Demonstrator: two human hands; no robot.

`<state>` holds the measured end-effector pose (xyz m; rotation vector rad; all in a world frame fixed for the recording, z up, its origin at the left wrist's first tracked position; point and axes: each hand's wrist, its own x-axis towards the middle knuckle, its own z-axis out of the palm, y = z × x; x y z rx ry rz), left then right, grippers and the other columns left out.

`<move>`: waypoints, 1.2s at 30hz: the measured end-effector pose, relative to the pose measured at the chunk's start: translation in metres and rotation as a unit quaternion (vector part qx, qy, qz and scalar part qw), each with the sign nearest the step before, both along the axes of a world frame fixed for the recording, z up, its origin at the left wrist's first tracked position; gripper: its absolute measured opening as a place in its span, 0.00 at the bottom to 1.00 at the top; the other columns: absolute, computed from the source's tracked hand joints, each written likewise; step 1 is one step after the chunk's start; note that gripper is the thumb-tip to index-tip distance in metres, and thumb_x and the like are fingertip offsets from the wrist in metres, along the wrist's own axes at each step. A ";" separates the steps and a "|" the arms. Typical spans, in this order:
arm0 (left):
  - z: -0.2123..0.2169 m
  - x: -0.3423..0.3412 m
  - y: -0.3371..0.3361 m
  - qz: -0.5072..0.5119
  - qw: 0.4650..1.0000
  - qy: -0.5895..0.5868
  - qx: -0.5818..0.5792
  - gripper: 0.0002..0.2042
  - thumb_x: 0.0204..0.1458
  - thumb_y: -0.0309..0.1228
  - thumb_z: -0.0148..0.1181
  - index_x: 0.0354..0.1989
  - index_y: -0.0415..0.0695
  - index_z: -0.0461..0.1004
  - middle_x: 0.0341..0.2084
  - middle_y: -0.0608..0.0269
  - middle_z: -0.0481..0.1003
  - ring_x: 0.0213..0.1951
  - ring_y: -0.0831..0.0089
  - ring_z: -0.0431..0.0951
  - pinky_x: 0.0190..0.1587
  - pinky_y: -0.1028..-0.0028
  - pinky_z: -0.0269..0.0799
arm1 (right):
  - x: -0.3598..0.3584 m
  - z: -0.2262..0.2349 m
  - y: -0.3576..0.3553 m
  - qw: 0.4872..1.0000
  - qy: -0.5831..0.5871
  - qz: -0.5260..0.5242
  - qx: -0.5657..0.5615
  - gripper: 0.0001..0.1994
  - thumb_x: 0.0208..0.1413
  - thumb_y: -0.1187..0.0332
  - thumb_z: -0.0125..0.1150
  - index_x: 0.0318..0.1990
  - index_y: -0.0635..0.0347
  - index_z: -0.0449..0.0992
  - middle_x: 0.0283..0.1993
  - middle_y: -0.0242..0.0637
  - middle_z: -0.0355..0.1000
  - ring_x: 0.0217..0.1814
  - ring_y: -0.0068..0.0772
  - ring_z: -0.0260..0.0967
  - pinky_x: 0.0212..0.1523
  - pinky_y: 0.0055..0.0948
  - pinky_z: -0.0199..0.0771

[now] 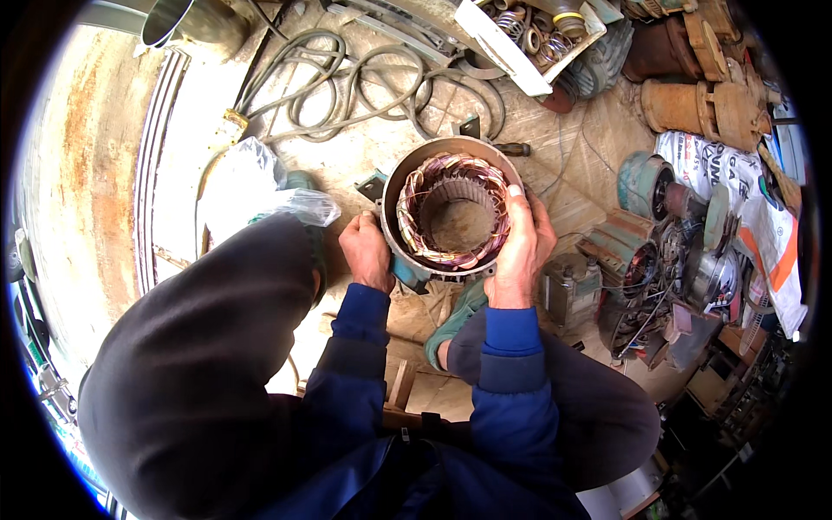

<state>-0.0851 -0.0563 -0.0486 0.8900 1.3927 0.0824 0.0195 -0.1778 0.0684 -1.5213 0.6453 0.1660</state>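
An electric motor stator housing [406, 159] stands between my knees, its round open end facing up. Inside it runs a ring of copper windings [411, 224] around a slotted core, and the floor shows through the bore. My left hand [366, 251] is closed at the housing's left side, by a bracket-like foot; the fingertips are partly hidden. On the right, my right hand [523, 241] is wrapped over the rim, thumb side near the windings. A dark tool handle [514, 149] lies just beyond the housing's upper right edge.
Coiled grey cable [329, 95] lies ahead on the floor. A white box [529, 78] of springs and rings stands at the far right. Old motors [693, 108] and loose parts [641, 277] crowd the right side. A clear plastic bag [303, 206] rests beside my left knee.
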 end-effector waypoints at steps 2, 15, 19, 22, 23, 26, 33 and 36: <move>-0.001 0.004 0.000 0.038 0.999 0.000 0.016 0.15 0.66 0.32 0.48 0.36 0.33 0.78 0.29 0.63 0.78 0.30 0.76 0.72 0.36 0.72 0.69 | 0.003 -0.002 0.003 1.000 0.001 0.012 -0.006 0.23 0.61 0.65 0.63 0.56 0.77 0.74 0.49 0.44 0.77 0.49 0.31 0.73 0.53 0.29 0.71; 0.004 0.018 0.007 0.059 0.997 -0.023 -0.033 0.12 0.65 0.28 0.50 0.37 0.34 0.79 0.27 0.64 0.77 0.29 0.77 0.72 0.35 0.75 0.68 | 0.024 0.004 0.026 0.998 0.042 0.030 -0.036 0.20 0.62 0.64 0.61 0.54 0.73 0.75 0.49 0.43 0.77 0.48 0.33 0.75 0.52 0.32 0.74; 0.001 0.018 0.010 0.069 0.994 -0.047 -0.065 0.11 0.65 0.28 0.50 0.38 0.34 0.79 0.29 0.63 0.78 0.31 0.77 0.73 0.38 0.76 0.69 | 0.027 0.002 0.030 0.997 0.037 0.040 -0.058 0.15 0.61 0.64 0.59 0.48 0.69 0.78 0.47 0.39 0.78 0.47 0.30 0.75 0.52 0.31 0.73; -0.001 0.017 0.012 0.063 0.994 -0.054 -0.076 0.11 0.65 0.28 0.51 0.38 0.34 0.79 0.30 0.62 0.78 0.33 0.77 0.74 0.40 0.76 0.70 | 0.030 0.001 0.031 0.996 0.034 0.049 -0.063 0.14 0.60 0.66 0.59 0.47 0.68 0.78 0.46 0.39 0.78 0.46 0.30 0.75 0.51 0.32 0.73; 0.001 0.018 0.013 0.064 0.994 -0.052 -0.075 0.11 0.65 0.28 0.51 0.38 0.34 0.79 0.30 0.62 0.78 0.33 0.77 0.74 0.40 0.76 0.70 | 0.030 0.000 0.031 0.996 0.035 0.050 -0.065 0.14 0.60 0.66 0.59 0.47 0.68 0.78 0.46 0.39 0.78 0.46 0.30 0.74 0.51 0.32 0.73; 0.001 0.019 0.014 0.067 0.994 -0.048 -0.068 0.11 0.65 0.27 0.51 0.39 0.34 0.79 0.30 0.62 0.78 0.33 0.76 0.74 0.41 0.76 0.70 | 0.029 0.000 0.034 0.997 0.034 0.040 -0.055 0.13 0.60 0.67 0.58 0.46 0.68 0.78 0.46 0.39 0.78 0.46 0.30 0.75 0.51 0.33 0.74; 0.011 0.026 0.014 0.067 0.996 -0.027 -0.051 0.11 0.65 0.27 0.50 0.39 0.34 0.79 0.30 0.62 0.78 0.34 0.76 0.74 0.41 0.76 0.70 | 0.030 0.002 0.036 0.998 0.025 0.035 -0.052 0.14 0.60 0.66 0.59 0.47 0.68 0.78 0.46 0.39 0.78 0.46 0.30 0.74 0.51 0.33 0.74; 0.015 0.026 0.016 0.058 0.997 -0.026 -0.052 0.12 0.66 0.27 0.49 0.39 0.34 0.79 0.30 0.62 0.78 0.33 0.77 0.74 0.41 0.76 0.69 | 0.030 0.002 0.036 0.997 0.028 0.037 -0.056 0.15 0.61 0.64 0.59 0.48 0.68 0.78 0.47 0.39 0.77 0.47 0.30 0.74 0.51 0.33 0.74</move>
